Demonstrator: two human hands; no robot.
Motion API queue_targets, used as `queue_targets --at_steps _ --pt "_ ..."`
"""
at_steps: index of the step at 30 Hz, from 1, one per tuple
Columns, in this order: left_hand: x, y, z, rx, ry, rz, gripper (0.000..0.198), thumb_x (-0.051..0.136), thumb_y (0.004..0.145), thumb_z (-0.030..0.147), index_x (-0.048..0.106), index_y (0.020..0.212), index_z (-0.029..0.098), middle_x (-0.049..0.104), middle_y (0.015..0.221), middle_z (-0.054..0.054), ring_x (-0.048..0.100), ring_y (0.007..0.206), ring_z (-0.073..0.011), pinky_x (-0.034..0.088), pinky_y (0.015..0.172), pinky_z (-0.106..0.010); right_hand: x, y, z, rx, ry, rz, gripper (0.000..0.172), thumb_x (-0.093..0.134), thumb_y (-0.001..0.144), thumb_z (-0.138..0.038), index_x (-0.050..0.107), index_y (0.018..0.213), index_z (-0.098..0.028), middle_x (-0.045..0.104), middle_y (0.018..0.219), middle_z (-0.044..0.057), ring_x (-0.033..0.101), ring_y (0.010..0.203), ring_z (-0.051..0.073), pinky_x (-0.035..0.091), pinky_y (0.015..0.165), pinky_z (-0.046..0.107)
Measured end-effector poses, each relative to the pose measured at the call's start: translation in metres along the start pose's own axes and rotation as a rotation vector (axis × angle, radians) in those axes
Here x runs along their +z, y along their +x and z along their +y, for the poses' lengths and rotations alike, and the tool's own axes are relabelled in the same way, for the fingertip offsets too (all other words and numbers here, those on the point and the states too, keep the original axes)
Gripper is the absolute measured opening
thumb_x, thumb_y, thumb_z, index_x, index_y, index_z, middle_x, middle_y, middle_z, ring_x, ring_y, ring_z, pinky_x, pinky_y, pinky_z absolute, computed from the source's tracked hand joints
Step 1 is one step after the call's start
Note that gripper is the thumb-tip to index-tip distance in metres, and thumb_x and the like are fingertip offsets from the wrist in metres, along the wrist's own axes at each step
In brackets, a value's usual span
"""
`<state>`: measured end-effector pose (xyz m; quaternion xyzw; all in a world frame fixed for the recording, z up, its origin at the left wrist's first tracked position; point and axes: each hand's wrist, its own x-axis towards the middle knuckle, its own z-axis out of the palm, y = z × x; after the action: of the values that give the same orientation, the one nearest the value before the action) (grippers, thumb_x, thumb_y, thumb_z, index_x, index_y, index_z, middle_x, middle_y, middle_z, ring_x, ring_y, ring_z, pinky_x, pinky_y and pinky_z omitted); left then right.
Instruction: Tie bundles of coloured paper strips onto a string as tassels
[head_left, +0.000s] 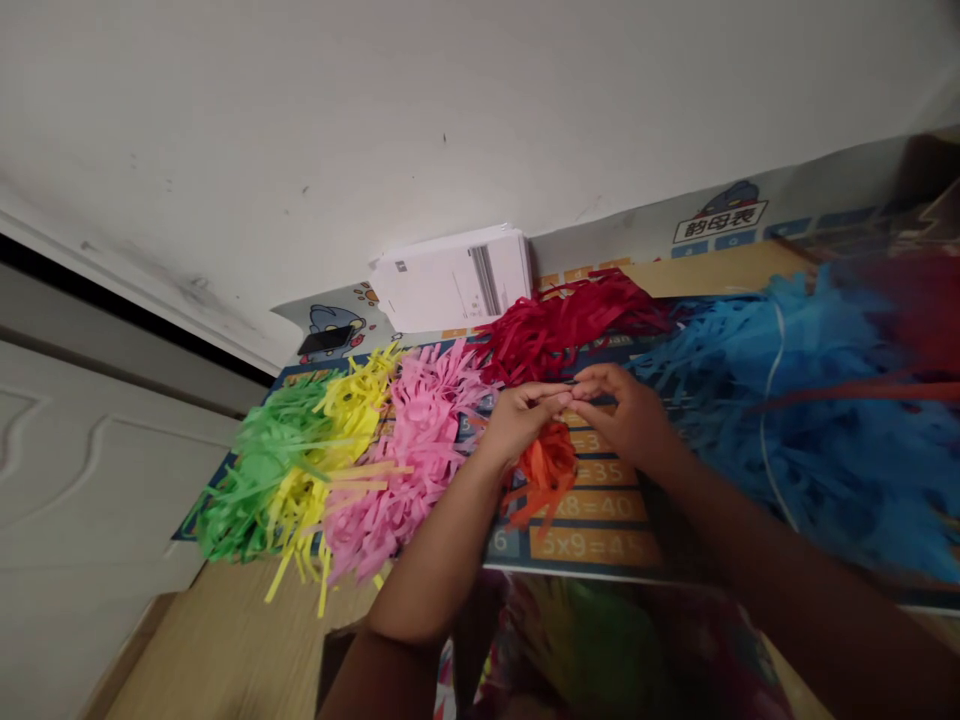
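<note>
My left hand [525,420] and my right hand [624,412] meet at the fingertips over the mat, both closed in a pinch. An orange fringed paper tassel [546,465] hangs just beneath them, its upper end hidden by the fingers that grip it. Left of my left hand lies a pink paper tassel pile [409,430], followed by yellow strips [356,405] and green ones [270,445]. Behind the hands is a dark red bundle [562,325]. A large blue heap [825,400] spreads to the right of my right hand.
Printed multiplication mat [600,540] covers the surface. A stack of white paper packs [454,280] leans against the wall, near a black phone-like object [326,340]. A white string [772,390] crosses the blue heap. A white panelled door [90,500] stands at left.
</note>
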<state>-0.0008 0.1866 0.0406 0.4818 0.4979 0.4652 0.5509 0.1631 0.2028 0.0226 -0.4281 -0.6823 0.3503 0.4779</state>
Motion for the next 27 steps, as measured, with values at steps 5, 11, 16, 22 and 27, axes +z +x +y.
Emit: queue_targets --at_steps 5,11,16,22,27 --pt "-0.002 0.001 0.002 -0.135 -0.173 -0.049 0.04 0.087 0.061 0.046 0.079 0.083 0.013 0.073 0.064 -0.004 0.064 0.059 -0.013 0.048 0.062 -0.023 -0.001 0.002 -0.001 -0.064 -0.09 0.026 0.013 0.067 0.079 -0.037 0.069 0.076 -0.024 0.068 0.078 0.003 0.063 0.072 0.019 0.052 0.07 0.033" --pt "-0.004 0.003 0.007 -0.36 -0.383 -0.051 0.013 0.079 0.077 0.021 0.076 0.084 0.011 0.078 0.082 -0.011 0.072 0.064 -0.014 0.039 0.045 -0.015 -0.009 -0.006 -0.017 -0.09 -0.066 0.104 0.028 0.061 0.085 -0.037 0.055 0.061 -0.024 0.058 0.064 0.001 0.056 0.062 0.017 0.05 0.065 0.033" --pt "0.001 0.005 0.01 -0.401 -0.554 0.094 0.016 0.061 0.089 0.008 0.073 0.082 0.011 0.077 0.074 -0.006 0.071 0.061 -0.0105 0.047 0.049 -0.014 -0.01 -0.015 -0.032 -0.406 0.0 -0.218 0.043 0.051 0.088 -0.034 0.038 0.049 -0.026 0.042 0.049 -0.003 0.049 0.053 0.016 0.051 0.094 0.043" --pt "0.004 0.006 0.004 -0.309 -0.536 0.111 0.002 0.072 0.083 0.015 0.073 0.085 0.013 0.079 0.087 -0.006 0.072 0.069 -0.0105 0.047 0.052 -0.014 -0.005 -0.015 -0.031 -0.468 -0.019 -0.248 0.037 0.053 0.087 -0.03 0.04 0.052 -0.025 0.039 0.05 -0.006 0.042 0.049 0.012 0.047 0.106 0.046" --pt "0.008 0.004 -0.002 -0.139 -0.414 0.085 0.038 0.089 0.063 0.036 0.074 0.089 0.014 0.078 0.095 -0.008 0.072 0.076 -0.0148 0.049 0.057 -0.017 -0.007 -0.016 -0.028 -0.552 0.038 -0.198 0.032 0.057 0.088 -0.024 0.045 0.058 -0.022 0.042 0.051 -0.008 0.042 0.048 0.009 0.046 0.107 0.044"
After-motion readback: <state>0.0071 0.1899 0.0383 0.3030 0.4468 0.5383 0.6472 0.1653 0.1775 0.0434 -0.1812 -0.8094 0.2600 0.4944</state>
